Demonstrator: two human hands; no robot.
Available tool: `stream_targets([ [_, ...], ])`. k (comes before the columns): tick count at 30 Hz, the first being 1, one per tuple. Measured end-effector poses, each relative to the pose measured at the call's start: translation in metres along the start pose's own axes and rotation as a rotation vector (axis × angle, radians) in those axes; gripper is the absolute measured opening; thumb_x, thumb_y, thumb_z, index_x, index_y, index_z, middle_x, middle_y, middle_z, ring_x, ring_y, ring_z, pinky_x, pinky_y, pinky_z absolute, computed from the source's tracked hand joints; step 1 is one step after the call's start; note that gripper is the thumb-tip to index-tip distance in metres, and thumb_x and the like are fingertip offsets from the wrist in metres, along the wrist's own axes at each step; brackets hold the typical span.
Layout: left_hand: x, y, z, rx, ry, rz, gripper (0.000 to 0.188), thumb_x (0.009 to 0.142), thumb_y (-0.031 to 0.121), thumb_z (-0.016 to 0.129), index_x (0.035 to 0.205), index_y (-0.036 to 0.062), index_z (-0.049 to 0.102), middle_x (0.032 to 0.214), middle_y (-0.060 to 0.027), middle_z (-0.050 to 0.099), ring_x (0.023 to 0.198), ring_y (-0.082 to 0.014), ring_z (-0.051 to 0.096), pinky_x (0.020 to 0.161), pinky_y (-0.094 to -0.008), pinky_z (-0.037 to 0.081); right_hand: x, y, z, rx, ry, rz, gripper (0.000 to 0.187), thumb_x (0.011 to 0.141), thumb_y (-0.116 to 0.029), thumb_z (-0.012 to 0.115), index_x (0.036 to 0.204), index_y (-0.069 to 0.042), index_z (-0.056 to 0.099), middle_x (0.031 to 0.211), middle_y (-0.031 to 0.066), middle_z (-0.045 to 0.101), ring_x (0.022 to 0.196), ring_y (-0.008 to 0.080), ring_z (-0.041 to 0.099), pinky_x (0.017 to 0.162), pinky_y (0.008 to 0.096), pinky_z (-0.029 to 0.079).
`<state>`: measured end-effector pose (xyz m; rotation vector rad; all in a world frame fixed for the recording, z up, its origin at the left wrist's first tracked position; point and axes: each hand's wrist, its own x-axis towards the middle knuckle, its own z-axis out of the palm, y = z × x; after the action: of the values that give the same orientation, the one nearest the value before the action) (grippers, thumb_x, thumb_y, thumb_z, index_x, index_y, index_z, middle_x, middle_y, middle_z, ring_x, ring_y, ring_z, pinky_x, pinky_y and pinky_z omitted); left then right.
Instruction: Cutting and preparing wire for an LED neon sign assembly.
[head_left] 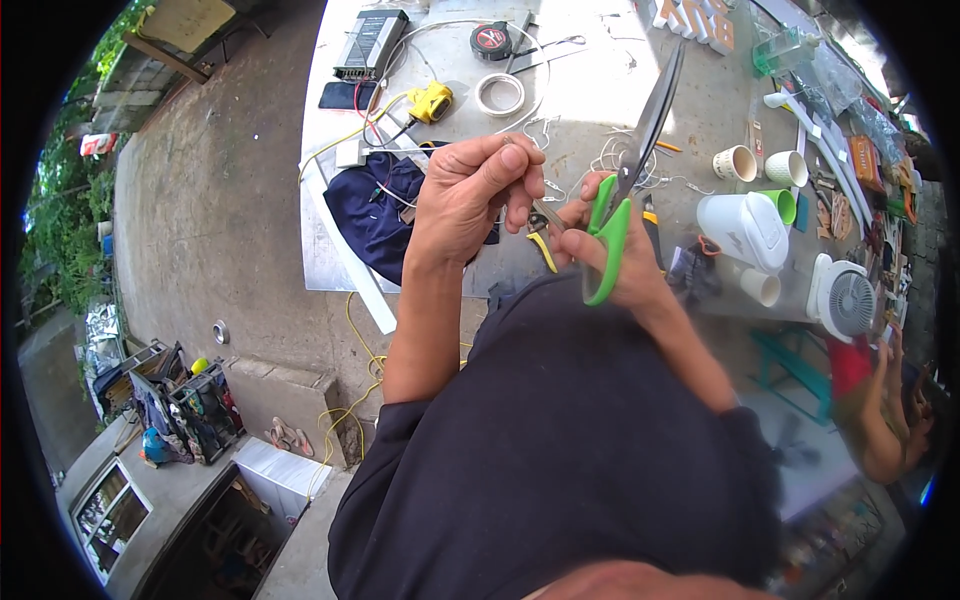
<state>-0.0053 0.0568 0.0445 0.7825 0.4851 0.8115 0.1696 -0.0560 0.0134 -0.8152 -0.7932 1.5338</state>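
My left hand is raised over the table's near edge. Its thumb and fingers are pinched together, and whatever they hold is too small to make out. Beside it, my right hand grips green-handled scissors, whose dark blades point up and away from me. The fingertips of both hands are close together, with a thin pale piece showing between them. Below that gap lies a yellow-handled hand tool, partly hidden. Dark blue cloth lies just left of my left hand.
The table carries a roll of tape, a tape measure, a grey power supply, a yellow device and loose white wire. Cups, a white jug and a fan stand right. Another person's arm shows there.
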Motion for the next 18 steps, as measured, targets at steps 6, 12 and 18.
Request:
stream_targets([
  [6, 0.003, -0.006, -0.001, 0.006, 0.078, 0.033, 0.024, 0.102, 0.020, 0.063, 0.106, -0.0026, 0.071, 0.080, -0.0092, 0.069, 0.055, -0.0105, 0.060, 0.046, -0.0214, 0.046, -0.003, 0.005, 0.001, -0.148, 0.143, -0.074, 0.045, 0.094, 0.001, 0.067, 0.126, -0.012, 0.038, 0.098, 0.0128, 0.070, 0.080, 0.0119, 0.062, 0.067, 0.0237, 0.047],
  [12, 0.004, -0.008, -0.003, 0.008, 0.115, 0.073, 0.024, 0.102, 0.020, 0.063, 0.106, -0.0025, 0.071, 0.080, -0.0091, 0.069, 0.056, -0.0106, 0.061, 0.046, -0.0212, 0.046, 0.002, 0.011, 0.007, -0.204, 0.306, -0.200, 0.042, 0.093, 0.009, 0.064, 0.119, -0.010, 0.038, 0.097, 0.0136, 0.073, 0.076, 0.0109, 0.065, 0.066, 0.0226, 0.053],
  [18, 0.002, -0.006, -0.005, -0.015, 0.159, 0.107, 0.024, 0.103, 0.020, 0.063, 0.107, -0.0024, 0.071, 0.080, -0.0089, 0.070, 0.055, -0.0104, 0.061, 0.046, -0.0209, 0.047, 0.001, 0.011, 0.006, -0.284, 0.286, -0.198, 0.041, 0.094, 0.006, 0.066, 0.119, -0.009, 0.037, 0.096, 0.0120, 0.073, 0.077, 0.0113, 0.067, 0.067, 0.0227, 0.053],
])
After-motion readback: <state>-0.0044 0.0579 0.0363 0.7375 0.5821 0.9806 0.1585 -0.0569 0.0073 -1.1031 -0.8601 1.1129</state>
